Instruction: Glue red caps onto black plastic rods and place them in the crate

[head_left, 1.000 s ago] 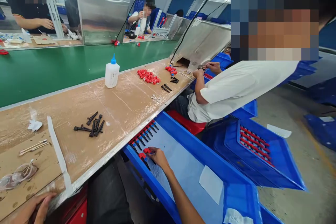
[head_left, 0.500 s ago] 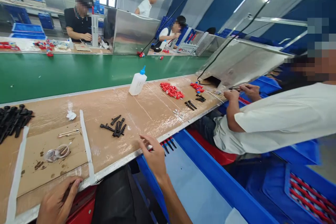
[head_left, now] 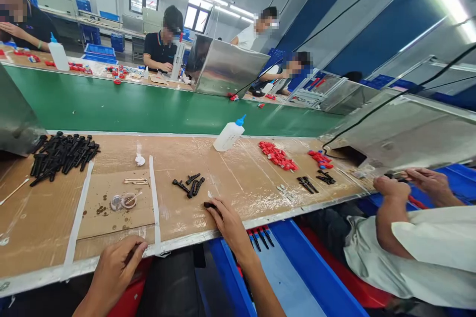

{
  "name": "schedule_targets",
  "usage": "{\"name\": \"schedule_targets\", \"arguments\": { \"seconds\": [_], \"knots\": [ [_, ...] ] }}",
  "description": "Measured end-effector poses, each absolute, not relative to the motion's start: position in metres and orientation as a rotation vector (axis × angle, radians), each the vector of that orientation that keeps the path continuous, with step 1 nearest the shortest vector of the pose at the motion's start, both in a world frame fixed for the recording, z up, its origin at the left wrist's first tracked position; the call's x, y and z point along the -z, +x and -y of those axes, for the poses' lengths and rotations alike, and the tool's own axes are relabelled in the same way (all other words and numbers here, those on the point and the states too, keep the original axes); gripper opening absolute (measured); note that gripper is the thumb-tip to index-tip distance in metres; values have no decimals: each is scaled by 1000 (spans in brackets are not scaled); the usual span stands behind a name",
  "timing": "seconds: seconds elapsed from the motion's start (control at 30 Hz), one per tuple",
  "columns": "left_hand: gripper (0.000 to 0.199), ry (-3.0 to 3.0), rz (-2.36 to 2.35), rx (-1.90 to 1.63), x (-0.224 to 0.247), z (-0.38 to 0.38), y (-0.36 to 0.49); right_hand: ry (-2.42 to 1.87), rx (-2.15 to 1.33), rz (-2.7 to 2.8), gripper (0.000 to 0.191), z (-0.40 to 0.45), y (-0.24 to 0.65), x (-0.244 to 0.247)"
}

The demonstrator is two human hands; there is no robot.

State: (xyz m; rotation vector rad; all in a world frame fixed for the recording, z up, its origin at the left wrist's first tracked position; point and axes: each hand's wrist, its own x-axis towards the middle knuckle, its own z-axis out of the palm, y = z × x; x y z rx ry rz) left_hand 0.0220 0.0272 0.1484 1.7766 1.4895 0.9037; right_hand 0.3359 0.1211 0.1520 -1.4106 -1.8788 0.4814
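My right hand [head_left: 227, 222] is over the front part of the cardboard-topped bench, with thumb and fingers closed on a short black plastic piece [head_left: 209, 205]. Just beyond it lies a small group of black bolt-shaped plastic parts [head_left: 191, 189]. My left hand [head_left: 118, 265] rests at the bench's front edge, fingers curled and thumb against the index finger; whatever it may hold is hidden. In front of it, a cardboard sheet [head_left: 94, 223] bears a small round dish of brown stuff [head_left: 129, 201], its lid [head_left: 116, 202] and several cotton swabs [head_left: 135, 181].
A pile of black parts [head_left: 65, 156] lies at left. A white squeeze bottle [head_left: 228, 136] stands towards the back. Red parts [head_left: 278, 156] lie farther right. A blue bin [head_left: 297, 257] sits below the edge, and a co-worker's hands [head_left: 409, 183] work at right.
The view has swung left. My right hand has moved from the bench edge inward towards the small black group, and a black piece now shows at its fingertips. My left hand stays at the edge.
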Motion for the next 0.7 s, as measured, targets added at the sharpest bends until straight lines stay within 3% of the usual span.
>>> {"name": "schedule_targets", "arguments": {
  "seconds": [0.1,0.2,0.37,0.53,0.7],
  "knots": [
    [21,1695,-1445,-983,-158,-25,31,-1371,-586,1834,26,-95,307,-170],
    [36,1593,-1288,-1003,-173,-22,42,-1161,-960,1776,25,-67,259,-188],
    [23,1225,-1125,-1117,-174,-18,45,-983,-1342,1649,27,-59,198,-192],
    [29,438,-868,-1281,-165,-21,31,-1261,-1138,1448,40,-105,172,-172],
    [22,252,-748,-1317,-170,-26,25,-1233,-1019,1714,31,-131,150,-170]
  ]
}}
